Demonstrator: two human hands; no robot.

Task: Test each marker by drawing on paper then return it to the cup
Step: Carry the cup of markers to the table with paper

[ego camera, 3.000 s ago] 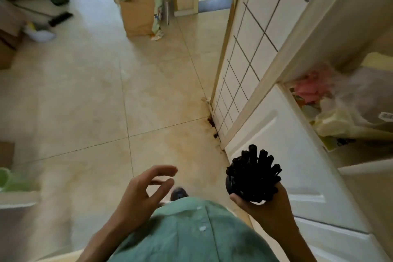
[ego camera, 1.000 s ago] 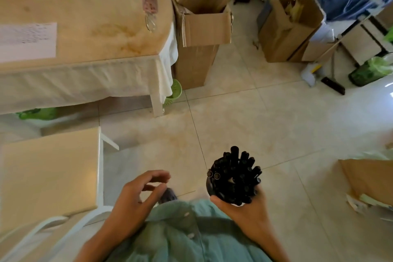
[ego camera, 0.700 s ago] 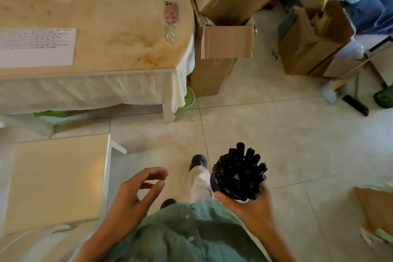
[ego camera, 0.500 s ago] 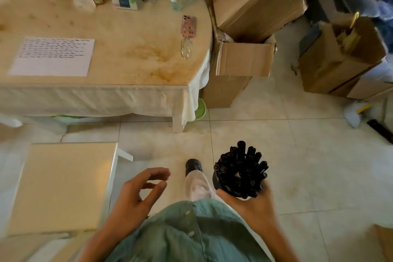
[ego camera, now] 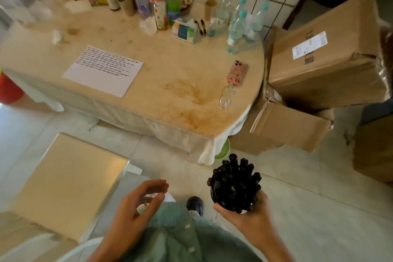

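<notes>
My right hand (ego camera: 253,217) grips a cup packed with several black markers (ego camera: 234,183) at waist height, low in the view. The cup itself is mostly hidden by the markers and my fingers. My left hand (ego camera: 136,208) hangs beside it with loosely curled fingers and holds nothing. A white sheet of paper (ego camera: 104,70) with rows of black squiggles lies on the beige table (ego camera: 161,74), well ahead of both hands.
A chair seat (ego camera: 68,185) stands at the lower left, before the table. Bottles (ego camera: 238,21), a tissue box (ego camera: 184,31), a pink phone (ego camera: 237,72) and glasses (ego camera: 226,97) sit on the table. Stacked cardboard boxes (ego camera: 319,66) stand right of the table.
The view has swung from a doorway round to the table, which now lies closer and fuller in view. My hands keep the same pose, the right one still holding the markers.
</notes>
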